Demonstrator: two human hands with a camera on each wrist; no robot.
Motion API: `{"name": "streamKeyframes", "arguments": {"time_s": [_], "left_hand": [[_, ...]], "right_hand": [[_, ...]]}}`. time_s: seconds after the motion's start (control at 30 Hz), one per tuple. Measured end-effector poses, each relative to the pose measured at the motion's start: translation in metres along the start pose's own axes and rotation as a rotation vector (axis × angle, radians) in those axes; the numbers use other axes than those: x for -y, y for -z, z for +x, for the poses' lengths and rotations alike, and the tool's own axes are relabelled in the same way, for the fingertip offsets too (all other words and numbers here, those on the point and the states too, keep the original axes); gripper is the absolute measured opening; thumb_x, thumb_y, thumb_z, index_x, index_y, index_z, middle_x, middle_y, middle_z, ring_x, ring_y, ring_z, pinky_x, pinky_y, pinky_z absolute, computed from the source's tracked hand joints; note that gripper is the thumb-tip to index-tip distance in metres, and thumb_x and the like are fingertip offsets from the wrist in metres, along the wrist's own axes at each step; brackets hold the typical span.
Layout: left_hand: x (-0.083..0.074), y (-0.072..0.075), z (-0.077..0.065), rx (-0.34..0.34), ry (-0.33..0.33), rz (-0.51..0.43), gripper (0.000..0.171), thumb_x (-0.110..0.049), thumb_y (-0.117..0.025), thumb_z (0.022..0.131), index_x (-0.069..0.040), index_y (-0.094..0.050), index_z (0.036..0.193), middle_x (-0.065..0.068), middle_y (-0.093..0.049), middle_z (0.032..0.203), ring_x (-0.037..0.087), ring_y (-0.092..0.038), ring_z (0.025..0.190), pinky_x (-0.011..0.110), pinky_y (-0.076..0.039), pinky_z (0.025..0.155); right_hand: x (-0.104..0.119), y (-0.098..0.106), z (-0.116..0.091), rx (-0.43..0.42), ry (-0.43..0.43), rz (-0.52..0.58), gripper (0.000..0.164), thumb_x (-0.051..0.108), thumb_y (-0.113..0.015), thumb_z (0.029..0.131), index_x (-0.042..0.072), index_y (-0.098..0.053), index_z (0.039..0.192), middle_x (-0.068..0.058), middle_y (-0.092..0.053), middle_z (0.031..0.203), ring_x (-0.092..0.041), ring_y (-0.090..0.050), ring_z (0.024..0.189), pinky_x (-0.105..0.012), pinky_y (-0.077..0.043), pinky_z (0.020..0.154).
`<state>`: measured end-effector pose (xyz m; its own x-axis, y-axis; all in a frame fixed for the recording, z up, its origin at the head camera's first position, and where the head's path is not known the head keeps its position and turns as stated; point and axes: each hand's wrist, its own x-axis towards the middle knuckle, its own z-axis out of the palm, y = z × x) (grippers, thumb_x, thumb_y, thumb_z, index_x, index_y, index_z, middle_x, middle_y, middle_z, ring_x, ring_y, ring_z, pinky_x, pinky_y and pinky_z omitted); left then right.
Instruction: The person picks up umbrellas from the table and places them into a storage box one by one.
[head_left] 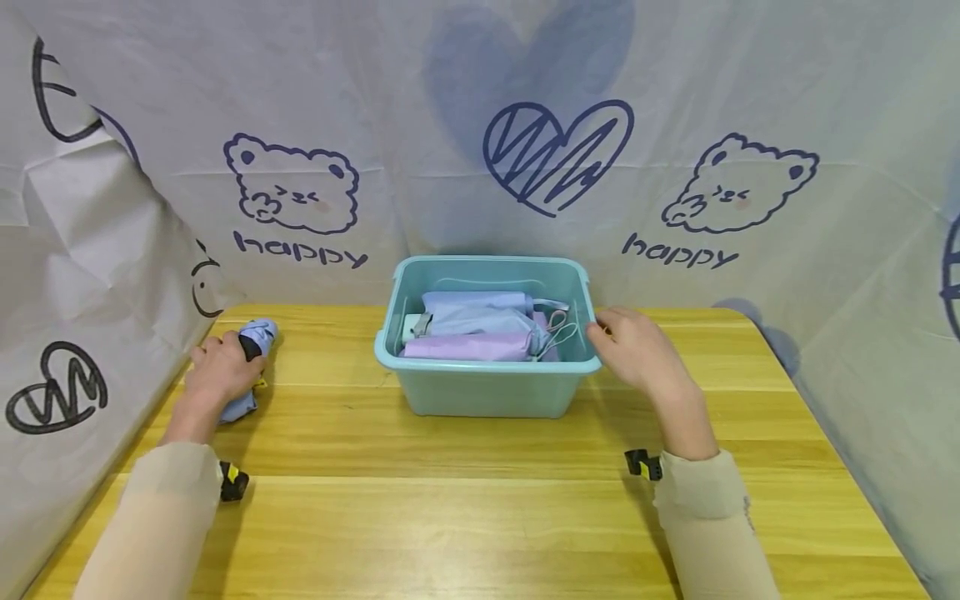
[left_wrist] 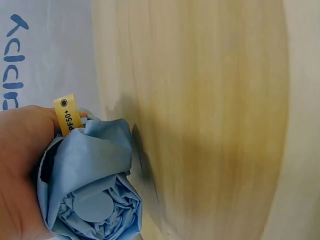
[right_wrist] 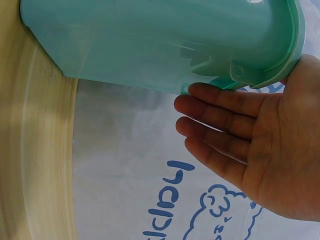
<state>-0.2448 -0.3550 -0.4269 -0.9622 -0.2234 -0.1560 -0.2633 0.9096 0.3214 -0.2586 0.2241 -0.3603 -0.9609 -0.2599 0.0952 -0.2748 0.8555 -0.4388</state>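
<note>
At the table's left edge, my left hand [head_left: 222, 367] grips a folded light-blue umbrella [head_left: 238, 407]. Its round end cap, loose pleats and a yellow tag [left_wrist: 68, 116] appear in the left wrist view. My right hand [right_wrist: 280, 145] is at the right rim of a teal plastic bin [head_left: 487, 392]. Four nearly straight fingers lie along the bin's outside in the right wrist view, while the thumb is mostly hidden behind the rim. Inside the bin are folded light-blue umbrellas [head_left: 480, 321] and a lilac umbrella [head_left: 472, 347], with thin wrist cords at their right ends.
The bin stands near the back of a wood-grain table [head_left: 420, 517]. Behind it hangs a pale cloth [head_left: 420, 208] with bear and heart drawings, and similar sheets close off both sides. A black strap piece [head_left: 232, 482] sits at the left cuff, another [head_left: 643, 465] at the right.
</note>
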Motion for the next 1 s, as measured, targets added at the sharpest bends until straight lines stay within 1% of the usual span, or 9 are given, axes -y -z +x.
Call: {"name": "streamKeyframes", "arguments": {"time_s": [0.3, 0.5, 0.6, 0.73, 0.83, 0.9, 1.0], "left_hand": [[-0.014, 0.002, -0.011, -0.063, -0.028, -0.077, 0.077, -0.035, -0.049, 0.105, 0.020, -0.020, 0.151, 0.049, -0.025, 0.141, 0.068, -0.024, 0.128, 0.077, -0.035, 0.097], [-0.024, 0.001, -0.016, -0.122, -0.055, -0.157, 0.076, -0.036, -0.049, 0.104, 0.019, -0.024, 0.151, 0.046, -0.030, 0.139, 0.064, -0.030, 0.123, 0.074, -0.038, 0.094], [-0.029, -0.001, -0.019, -0.135, -0.053, -0.198, 0.077, -0.039, -0.048, 0.104, 0.018, -0.024, 0.151, 0.046, -0.030, 0.141, 0.065, -0.031, 0.125, 0.074, -0.038, 0.095], [-0.037, -0.002, -0.024, -0.149, -0.037, -0.272, 0.081, -0.043, -0.047, 0.105, 0.016, -0.022, 0.154, 0.045, -0.029, 0.146, 0.063, -0.030, 0.130, 0.073, -0.035, 0.100], [-0.044, -0.002, -0.027, -0.171, -0.036, -0.331, 0.082, -0.044, -0.048, 0.105, 0.016, -0.022, 0.154, 0.044, -0.030, 0.146, 0.061, -0.033, 0.131, 0.071, -0.035, 0.103], [-0.048, -0.001, -0.029, -0.182, -0.043, -0.368, 0.082, -0.044, -0.048, 0.105, 0.016, -0.022, 0.154, 0.044, -0.031, 0.147, 0.060, -0.035, 0.131, 0.070, -0.035, 0.105], [-0.055, 0.000, -0.032, -0.195, -0.061, -0.423, 0.082, -0.043, -0.050, 0.105, 0.017, -0.022, 0.154, 0.044, -0.031, 0.148, 0.058, -0.038, 0.132, 0.069, -0.035, 0.107]], "right_hand": [[0.000, 0.000, -0.001, 0.001, 0.000, -0.003, 0.039, 0.030, -0.041, 0.107, 0.001, -0.067, 0.113, -0.015, -0.064, 0.107, -0.033, -0.055, 0.093, -0.048, -0.048, 0.082], [0.001, 0.000, 0.000, 0.002, 0.000, -0.001, 0.038, 0.030, -0.041, 0.107, 0.003, -0.067, 0.110, -0.014, -0.064, 0.104, -0.033, -0.056, 0.092, -0.047, -0.048, 0.080], [0.001, -0.001, 0.000, -0.001, -0.003, -0.001, 0.037, 0.031, -0.042, 0.107, 0.004, -0.068, 0.109, -0.013, -0.063, 0.102, -0.032, -0.056, 0.091, -0.045, -0.047, 0.079], [0.001, -0.001, -0.001, -0.010, 0.016, -0.004, 0.035, 0.029, -0.042, 0.106, 0.005, -0.067, 0.104, -0.013, -0.063, 0.099, -0.031, -0.056, 0.089, -0.044, -0.046, 0.077], [0.000, 0.000, -0.001, -0.019, 0.033, -0.007, 0.032, 0.026, -0.043, 0.106, 0.005, -0.067, 0.100, -0.013, -0.063, 0.097, -0.031, -0.055, 0.088, -0.044, -0.046, 0.076], [0.000, 0.000, -0.001, -0.018, 0.038, -0.005, 0.032, 0.026, -0.043, 0.106, 0.005, -0.067, 0.100, -0.013, -0.064, 0.098, -0.031, -0.056, 0.089, -0.044, -0.046, 0.076], [0.000, 0.000, -0.001, -0.014, 0.034, -0.001, 0.034, 0.026, -0.043, 0.106, 0.004, -0.068, 0.105, -0.014, -0.065, 0.101, -0.032, -0.056, 0.091, -0.046, -0.047, 0.078]]}}
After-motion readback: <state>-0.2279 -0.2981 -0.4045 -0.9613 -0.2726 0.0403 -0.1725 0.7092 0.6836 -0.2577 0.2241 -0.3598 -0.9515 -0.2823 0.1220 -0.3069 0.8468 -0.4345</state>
